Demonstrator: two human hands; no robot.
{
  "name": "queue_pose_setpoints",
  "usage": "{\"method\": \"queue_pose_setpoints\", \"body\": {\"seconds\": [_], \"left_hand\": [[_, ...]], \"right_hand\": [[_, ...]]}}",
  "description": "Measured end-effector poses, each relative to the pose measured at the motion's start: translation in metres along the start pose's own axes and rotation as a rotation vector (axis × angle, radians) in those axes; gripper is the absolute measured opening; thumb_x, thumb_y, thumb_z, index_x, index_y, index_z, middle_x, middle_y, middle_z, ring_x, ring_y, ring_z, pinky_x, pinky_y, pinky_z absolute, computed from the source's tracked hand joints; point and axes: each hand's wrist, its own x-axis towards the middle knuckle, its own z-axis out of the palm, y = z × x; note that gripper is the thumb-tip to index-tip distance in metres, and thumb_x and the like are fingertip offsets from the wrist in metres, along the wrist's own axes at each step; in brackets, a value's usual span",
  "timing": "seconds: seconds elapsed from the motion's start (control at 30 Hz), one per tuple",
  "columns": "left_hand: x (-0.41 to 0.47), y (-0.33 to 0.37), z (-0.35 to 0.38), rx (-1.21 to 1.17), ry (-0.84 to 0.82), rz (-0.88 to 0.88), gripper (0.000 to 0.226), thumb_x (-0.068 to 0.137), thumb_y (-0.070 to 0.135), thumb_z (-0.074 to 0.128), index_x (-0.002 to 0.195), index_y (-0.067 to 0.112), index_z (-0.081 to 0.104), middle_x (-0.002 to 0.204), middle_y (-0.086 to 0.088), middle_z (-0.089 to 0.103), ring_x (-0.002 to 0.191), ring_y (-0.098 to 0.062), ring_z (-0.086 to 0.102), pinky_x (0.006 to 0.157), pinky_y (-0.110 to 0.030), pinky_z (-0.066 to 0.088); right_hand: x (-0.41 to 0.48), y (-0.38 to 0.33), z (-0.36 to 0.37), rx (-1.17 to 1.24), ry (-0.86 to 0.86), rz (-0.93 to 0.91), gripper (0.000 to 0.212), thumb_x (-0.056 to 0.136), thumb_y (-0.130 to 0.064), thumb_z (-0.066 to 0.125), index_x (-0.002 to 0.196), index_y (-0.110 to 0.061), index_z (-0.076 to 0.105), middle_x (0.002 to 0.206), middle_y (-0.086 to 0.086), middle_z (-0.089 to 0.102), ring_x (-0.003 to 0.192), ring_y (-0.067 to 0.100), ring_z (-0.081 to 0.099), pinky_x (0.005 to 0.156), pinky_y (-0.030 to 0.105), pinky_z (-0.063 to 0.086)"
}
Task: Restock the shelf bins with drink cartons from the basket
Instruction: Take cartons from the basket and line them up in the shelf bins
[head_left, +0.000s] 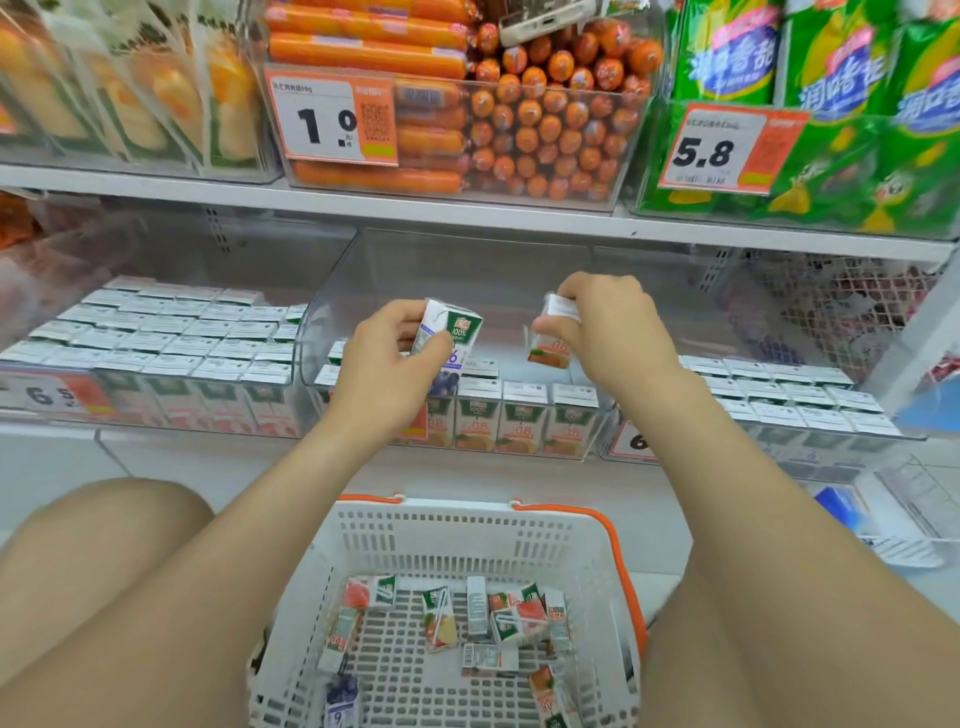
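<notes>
Both hands over middle bin (467, 270) — left hand (384, 358) grips blueberry carton (457, 327), right hand (605, 325) pinches orange carton (549, 349) by top. We judge cartons light, stiff, corners crushable — hold flat sides. More in basket (467, 519).

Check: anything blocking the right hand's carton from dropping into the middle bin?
Nothing visible. The carton in the right hand hangs over the open-topped middle bin, above free space behind its front row.
</notes>
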Motion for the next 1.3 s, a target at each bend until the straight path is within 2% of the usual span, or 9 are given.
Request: {"method": "queue_pose_setpoints", "body": {"seconds": [0.2,0.37,0.47,0.6,0.67,0.83,1.0,1.1,1.3], "left_hand": [[-0.002,0.000,0.001,-0.027,-0.050,-0.050,0.020,0.103,0.016,0.060,0.121,0.024,0.062,0.107,0.007,0.076,0.092,-0.009,0.075,0.075,-0.024,0.059],[0.000,0.000,0.004,0.017,-0.099,-0.016,0.027,0.107,0.016,0.053,0.131,0.024,0.062,0.114,0.009,0.073,0.090,0.000,0.071,0.068,-0.011,0.054],[-0.001,0.000,0.004,0.065,-0.097,0.052,0.030,0.108,0.013,0.053,0.134,0.022,0.064,0.115,0.008,0.074,0.090,0.004,0.070,0.070,-0.009,0.052],[-0.002,0.003,0.010,-0.021,-0.116,0.118,0.032,0.108,0.009,0.054,0.135,0.020,0.066,0.117,0.007,0.076,0.099,-0.007,0.074,0.083,-0.026,0.061],[-0.005,0.010,0.016,-0.087,-0.139,0.166,0.028,0.106,0.013,0.060,0.132,0.022,0.067,0.118,0.010,0.077,0.110,-0.009,0.072,0.092,-0.025,0.058],[-0.015,0.029,0.045,-0.234,-0.172,0.142,0.020,0.106,0.018,0.061,0.124,0.020,0.069,0.112,0.005,0.079,0.106,-0.011,0.074,0.089,-0.027,0.057],[-0.022,0.026,0.068,0.231,-0.220,0.321,0.024,0.104,0.025,0.062,0.127,0.029,0.067,0.123,0.024,0.067,0.114,0.010,0.059,0.099,-0.013,0.044],[-0.026,0.023,0.087,0.412,-0.265,0.418,0.029,0.102,0.025,0.062,0.131,0.025,0.064,0.132,0.012,0.064,0.124,-0.006,0.056,0.106,-0.024,0.040],[-0.025,0.014,0.119,0.582,-0.341,0.493,0.052,0.098,0.046,0.064,0.143,0.026,0.051,0.141,0.007,0.055,0.128,-0.021,0.054,0.108,-0.044,0.043]], "right_hand": [[0.007,-0.011,0.028,0.025,-0.281,-0.021,0.048,0.094,-0.049,0.073,0.108,-0.004,0.069,0.099,0.018,0.069,0.090,0.043,0.064,0.077,0.046,0.058],[0.011,-0.003,0.040,0.072,-0.516,-0.089,0.029,0.104,-0.032,0.060,0.113,-0.007,0.072,0.104,0.008,0.071,0.087,0.031,0.063,0.076,0.038,0.050],[0.011,0.000,0.035,0.124,-0.524,-0.050,0.027,0.103,-0.019,0.048,0.093,-0.009,0.070,0.088,0.007,0.067,0.076,0.026,0.054,0.075,0.037,0.045],[0.002,-0.018,0.003,0.530,-0.414,-0.095,0.041,0.098,-0.027,0.055,0.138,-0.024,0.064,0.124,-0.004,0.073,0.112,0.013,0.068,0.095,0.036,0.055],[-0.013,-0.022,-0.015,0.675,-0.360,-0.121,0.038,0.098,-0.036,0.060,0.135,-0.029,0.064,0.113,-0.008,0.076,0.102,0.015,0.072,0.089,0.040,0.060],[-0.037,0.003,-0.041,0.606,-0.181,-0.075,0.028,0.094,-0.047,0.066,0.115,-0.029,0.073,0.096,-0.011,0.077,0.085,0.020,0.073,0.079,0.050,0.060],[-0.045,0.054,-0.069,0.427,0.155,0.144,0.021,0.097,-0.035,0.065,0.114,-0.022,0.065,0.102,-0.006,0.070,0.098,0.020,0.064,0.080,0.034,0.048],[-0.041,0.081,-0.072,0.234,0.105,0.183,0.025,0.099,-0.018,0.064,0.123,-0.016,0.055,0.108,0.007,0.058,0.096,0.026,0.050,0.074,0.032,0.039],[0.002,0.116,-0.025,-0.084,-0.078,0.075,0.037,0.097,-0.005,0.067,0.130,-0.006,0.051,0.117,0.022,0.060,0.107,0.043,0.057,0.076,0.043,0.045]]}}
